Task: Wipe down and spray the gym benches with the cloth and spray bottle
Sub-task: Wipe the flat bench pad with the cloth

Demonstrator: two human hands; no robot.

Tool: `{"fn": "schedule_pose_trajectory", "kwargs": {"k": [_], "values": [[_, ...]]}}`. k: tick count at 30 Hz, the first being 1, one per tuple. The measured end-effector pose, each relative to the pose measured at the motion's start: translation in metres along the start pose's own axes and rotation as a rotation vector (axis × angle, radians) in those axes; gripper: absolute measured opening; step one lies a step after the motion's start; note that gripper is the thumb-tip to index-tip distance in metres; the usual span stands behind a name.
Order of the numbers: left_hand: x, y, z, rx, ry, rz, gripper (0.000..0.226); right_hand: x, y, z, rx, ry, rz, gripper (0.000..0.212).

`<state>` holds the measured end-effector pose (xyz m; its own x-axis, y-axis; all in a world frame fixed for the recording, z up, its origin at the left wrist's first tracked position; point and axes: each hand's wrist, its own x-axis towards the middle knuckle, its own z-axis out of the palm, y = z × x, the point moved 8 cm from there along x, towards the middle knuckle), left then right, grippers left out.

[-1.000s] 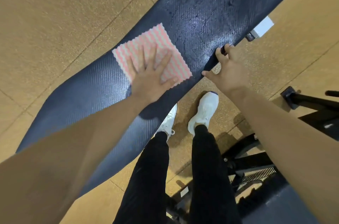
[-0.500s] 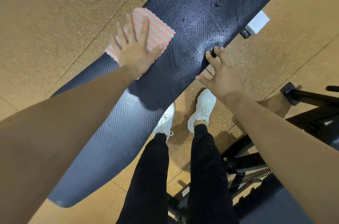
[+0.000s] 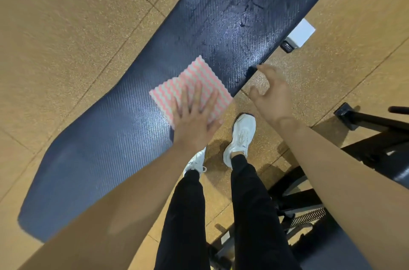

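Pressing cloth (image 3: 192, 81) nr bench (image 3: 106, 141) edge — L hand (image 3: 194, 123).

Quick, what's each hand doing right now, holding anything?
Left hand: open, fingers flat, pressing the pink striped cloth onto the bench pad.
Right hand: open, fingers loosely curled, holding nothing, beside the pad's edge.

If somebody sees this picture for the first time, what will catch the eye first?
The pink-and-white striped cloth stands out most, flat on the dark blue bench pad at mid-frame, under the left hand, which presses it with straight fingers. Toward the upper right the pad shines with a wet patch, and the right hand hangs loosely curled beside the pad's edge, holding nothing.
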<state>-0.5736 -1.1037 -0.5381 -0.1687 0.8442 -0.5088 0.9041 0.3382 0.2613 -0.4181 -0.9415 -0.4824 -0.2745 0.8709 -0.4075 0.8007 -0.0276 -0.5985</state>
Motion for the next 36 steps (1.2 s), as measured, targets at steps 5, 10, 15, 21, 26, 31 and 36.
{"fn": "schedule_pose_trajectory", "kwargs": {"k": [5,10,15,21,26,31,36], "values": [[0.015,-0.01,-0.012,0.027,0.006,-0.009,0.074,0.034,0.001,-0.001,-0.263,-0.03,-0.038,0.084],[0.077,-0.048,-0.057,-0.035,0.085,-0.23,0.074,0.045,-0.003,0.006,-0.493,-0.088,-0.113,0.091],[0.136,-0.071,-0.1,-0.054,0.129,-0.316,0.076,0.05,-0.001,0.004,-0.515,-0.148,-0.099,0.092],[0.15,-0.055,-0.105,-0.047,0.099,-0.306,0.077,0.052,-0.002,-0.001,-0.51,-0.179,-0.106,0.091],[0.114,0.013,-0.064,0.022,0.023,-0.073,0.078,0.056,0.0,-0.007,-0.491,-0.187,-0.159,0.083],[0.072,0.054,-0.024,0.043,-0.037,0.046,0.074,0.058,0.008,-0.017,-0.29,-0.202,-0.195,0.065],[0.069,0.053,-0.023,0.021,-0.076,0.07,0.07,0.068,0.013,-0.038,-0.166,-0.249,-0.141,0.06]]}}
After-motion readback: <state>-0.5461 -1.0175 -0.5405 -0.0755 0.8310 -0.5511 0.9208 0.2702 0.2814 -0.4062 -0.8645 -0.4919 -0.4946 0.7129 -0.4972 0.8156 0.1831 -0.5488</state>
